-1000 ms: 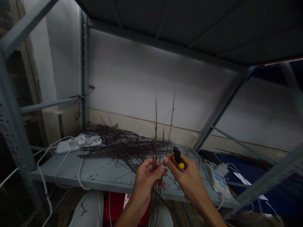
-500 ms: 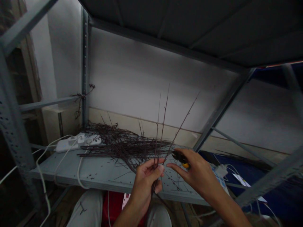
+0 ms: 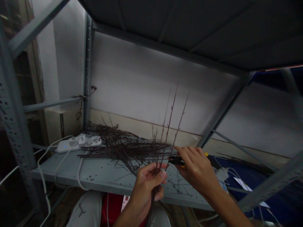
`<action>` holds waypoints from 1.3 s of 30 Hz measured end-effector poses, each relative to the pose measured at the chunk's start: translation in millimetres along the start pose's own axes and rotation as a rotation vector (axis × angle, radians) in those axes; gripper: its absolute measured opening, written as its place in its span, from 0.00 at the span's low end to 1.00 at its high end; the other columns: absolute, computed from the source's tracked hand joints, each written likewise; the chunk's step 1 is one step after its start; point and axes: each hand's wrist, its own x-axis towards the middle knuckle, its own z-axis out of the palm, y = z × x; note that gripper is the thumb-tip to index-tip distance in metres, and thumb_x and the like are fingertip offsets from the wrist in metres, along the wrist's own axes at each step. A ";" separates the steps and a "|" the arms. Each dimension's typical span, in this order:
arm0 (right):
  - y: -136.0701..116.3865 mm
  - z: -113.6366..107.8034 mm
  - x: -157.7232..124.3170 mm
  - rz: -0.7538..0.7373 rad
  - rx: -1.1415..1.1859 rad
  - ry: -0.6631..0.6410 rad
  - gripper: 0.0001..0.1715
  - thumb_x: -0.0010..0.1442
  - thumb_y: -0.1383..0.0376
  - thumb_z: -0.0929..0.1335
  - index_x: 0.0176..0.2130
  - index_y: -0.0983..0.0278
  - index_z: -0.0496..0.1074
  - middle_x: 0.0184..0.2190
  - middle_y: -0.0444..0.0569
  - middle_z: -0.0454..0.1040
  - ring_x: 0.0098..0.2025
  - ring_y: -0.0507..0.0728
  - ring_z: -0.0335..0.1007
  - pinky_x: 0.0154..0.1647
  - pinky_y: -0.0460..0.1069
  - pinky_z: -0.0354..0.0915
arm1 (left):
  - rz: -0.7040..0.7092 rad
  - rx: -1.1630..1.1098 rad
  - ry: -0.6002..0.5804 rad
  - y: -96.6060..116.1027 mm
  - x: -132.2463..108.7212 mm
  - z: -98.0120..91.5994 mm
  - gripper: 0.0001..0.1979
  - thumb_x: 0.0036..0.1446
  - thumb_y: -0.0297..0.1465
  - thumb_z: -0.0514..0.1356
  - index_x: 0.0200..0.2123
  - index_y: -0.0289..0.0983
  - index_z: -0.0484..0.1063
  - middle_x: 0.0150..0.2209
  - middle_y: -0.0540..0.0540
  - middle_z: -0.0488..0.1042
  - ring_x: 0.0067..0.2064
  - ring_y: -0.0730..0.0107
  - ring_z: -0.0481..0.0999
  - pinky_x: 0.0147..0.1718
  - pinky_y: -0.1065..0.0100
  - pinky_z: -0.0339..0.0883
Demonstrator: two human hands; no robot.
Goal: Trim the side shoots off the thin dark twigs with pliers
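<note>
Closed around a small bundle of thin dark twigs (image 3: 167, 134) is my left hand (image 3: 149, 181), near the front edge of the shelf. The twigs point up, with a few long tips spread apart above the fingers and their lower ends hanging toward my lap. My right hand (image 3: 194, 164) grips pliers (image 3: 175, 160) with a black head and yellow on the handles. The jaws point left, close beside the twigs just above my left hand; whether they touch a twig I cannot tell. A pile of loose twigs (image 3: 127, 146) lies behind on the shelf.
A grey metal shelf (image 3: 68, 171) carries twig scraps and a white power strip (image 3: 67, 145) with cables at its left. Metal uprights (image 3: 87, 72) stand around it, and a dark upper shelf (image 3: 189, 31) hangs overhead. Blue material (image 3: 236, 176) lies at the right.
My right hand has turned and its fingers have closed in around the pliers, whose jaws now point at the twigs. The right-hand twig has come nearer to the others.
</note>
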 end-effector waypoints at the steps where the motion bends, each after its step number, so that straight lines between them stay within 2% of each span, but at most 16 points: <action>1: 0.7 1.7 -1.5 -0.019 -0.008 0.010 0.19 0.63 0.69 0.67 0.53 0.71 0.70 0.39 0.57 0.79 0.42 0.65 0.71 0.45 0.58 0.60 | -0.007 -0.003 0.003 0.5 -0.9 -0.1 0.19 0.45 0.36 0.76 0.40 0.33 0.81 0.32 0.47 0.71 0.27 0.77 0.64 0.12 0.80 0.49; 4: 1.9 8.8 -7.1 -0.038 0.017 0.048 0.15 0.63 0.71 0.66 0.51 0.70 0.72 0.36 0.55 0.79 0.38 0.62 0.73 0.43 0.55 0.62 | -0.022 -0.005 0.008 0.3 -1.9 -1.2 0.20 0.45 0.36 0.75 0.41 0.33 0.81 0.31 0.47 0.71 0.27 0.76 0.65 0.12 0.80 0.47; 7: -2.0 17.8 -12.9 -0.016 0.080 0.033 0.07 0.64 0.70 0.66 0.39 0.66 0.75 0.27 0.50 0.77 0.30 0.59 0.73 0.35 0.52 0.62 | -0.017 -0.012 0.053 -0.7 -0.2 -1.7 0.22 0.44 0.38 0.76 0.42 0.34 0.81 0.31 0.47 0.71 0.28 0.75 0.65 0.12 0.80 0.45; 9: -8.5 23.1 -14.9 0.036 0.170 0.018 0.09 0.64 0.69 0.66 0.34 0.64 0.75 0.25 0.49 0.77 0.28 0.58 0.73 0.32 0.51 0.62 | -0.008 -0.013 0.085 -1.0 1.5 -1.4 0.24 0.44 0.39 0.76 0.43 0.34 0.81 0.31 0.46 0.71 0.29 0.74 0.66 0.11 0.80 0.45; 12: -19.9 24.1 -10.7 0.332 0.404 0.012 0.10 0.64 0.60 0.68 0.37 0.62 0.78 0.27 0.49 0.80 0.27 0.58 0.76 0.30 0.50 0.67 | 0.006 0.005 0.116 -1.5 4.0 -1.4 0.24 0.42 0.40 0.76 0.42 0.34 0.81 0.31 0.46 0.71 0.30 0.73 0.67 0.11 0.80 0.47; 15: -26.0 11.9 3.9 0.705 0.718 -0.008 0.18 0.62 0.51 0.70 0.40 0.62 0.79 0.28 0.48 0.82 0.30 0.60 0.79 0.33 0.51 0.72 | 0.013 0.029 0.131 -3.9 6.4 -3.0 0.26 0.41 0.42 0.77 0.42 0.34 0.81 0.29 0.47 0.71 0.29 0.72 0.68 0.10 0.80 0.48; 17: -25.8 0.0 16.1 0.853 0.894 -0.007 0.23 0.58 0.46 0.71 0.40 0.63 0.79 0.30 0.50 0.83 0.34 0.63 0.80 0.34 0.52 0.73 | 0.022 0.037 0.127 -6.8 8.0 -4.1 0.27 0.40 0.43 0.76 0.42 0.34 0.81 0.29 0.47 0.70 0.29 0.72 0.67 0.10 0.81 0.49; 19: -23.6 -9.8 26.8 0.928 0.982 0.010 0.27 0.54 0.44 0.73 0.39 0.64 0.80 0.32 0.53 0.83 0.35 0.65 0.80 0.32 0.54 0.74 | 0.032 0.041 0.127 -10.4 9.6 -4.5 0.27 0.40 0.43 0.76 0.41 0.34 0.81 0.29 0.47 0.70 0.30 0.71 0.68 0.10 0.81 0.49; 22: -19.8 -16.3 36.9 0.941 1.007 0.036 0.27 0.49 0.44 0.75 0.35 0.64 0.80 0.30 0.53 0.82 0.33 0.65 0.79 0.31 0.55 0.73 | 0.038 0.045 0.149 -15.4 12.5 -3.6 0.27 0.38 0.44 0.77 0.39 0.34 0.81 0.32 0.45 0.73 0.30 0.71 0.69 0.09 0.81 0.48; 25: -18.3 -15.8 40.7 0.918 1.006 0.039 0.25 0.49 0.46 0.76 0.35 0.64 0.79 0.29 0.53 0.82 0.31 0.63 0.78 0.32 0.54 0.72 | 0.028 0.048 0.158 -18.7 15.5 -3.4 0.29 0.36 0.45 0.78 0.40 0.33 0.82 0.32 0.43 0.74 0.30 0.70 0.70 0.08 0.81 0.49; 28: -18.5 -12.7 40.3 0.913 1.009 0.031 0.24 0.50 0.46 0.75 0.35 0.64 0.79 0.28 0.52 0.81 0.30 0.61 0.76 0.30 0.52 0.71 | 0.042 0.074 0.143 -19.7 16.9 -6.3 0.33 0.37 0.47 0.77 0.44 0.32 0.81 0.28 0.45 0.73 0.30 0.65 0.72 0.10 0.78 0.59; 30: -17.7 -9.4 38.2 0.921 0.998 0.037 0.25 0.51 0.46 0.75 0.35 0.65 0.78 0.28 0.52 0.80 0.29 0.60 0.75 0.29 0.52 0.69 | 0.075 0.086 0.131 -19.0 16.0 -10.5 0.33 0.41 0.47 0.75 0.46 0.32 0.80 0.30 0.42 0.77 0.34 0.61 0.75 0.16 0.72 0.71; 32: -16.0 -5.2 34.6 0.936 0.977 0.047 0.25 0.50 0.46 0.75 0.36 0.65 0.78 0.28 0.52 0.80 0.29 0.60 0.74 0.27 0.51 0.67 | 0.095 0.094 0.102 -17.5 13.7 -16.5 0.30 0.47 0.47 0.73 0.48 0.32 0.79 0.36 0.38 0.81 0.38 0.58 0.79 0.29 0.63 0.79; 34: -13.9 -0.8 29.6 0.953 0.957 0.051 0.26 0.49 0.46 0.75 0.36 0.65 0.77 0.27 0.51 0.79 0.27 0.59 0.73 0.25 0.51 0.66 | 0.095 0.095 0.064 -15.6 10.5 -24.1 0.26 0.52 0.46 0.70 0.47 0.33 0.78 0.41 0.35 0.83 0.44 0.55 0.81 0.42 0.57 0.78; 36: -12.5 3.2 23.9 0.969 0.947 0.041 0.27 0.49 0.46 0.75 0.36 0.66 0.77 0.27 0.51 0.78 0.26 0.58 0.71 0.23 0.50 0.64 | 0.093 0.097 0.028 -13.7 6.7 -32.9 0.21 0.55 0.45 0.69 0.43 0.34 0.78 0.44 0.34 0.83 0.48 0.52 0.81 0.49 0.55 0.74; 39: -11.4 9.0 15.4 0.991 0.947 0.016 0.28 0.50 0.45 0.75 0.36 0.66 0.76 0.26 0.50 0.77 0.24 0.56 0.69 0.22 0.49 0.62 | 0.103 0.169 0.008 -10.5 0.5 -46.2 0.17 0.57 0.43 0.68 0.39 0.34 0.79 0.46 0.34 0.82 0.50 0.52 0.80 0.47 0.56 0.75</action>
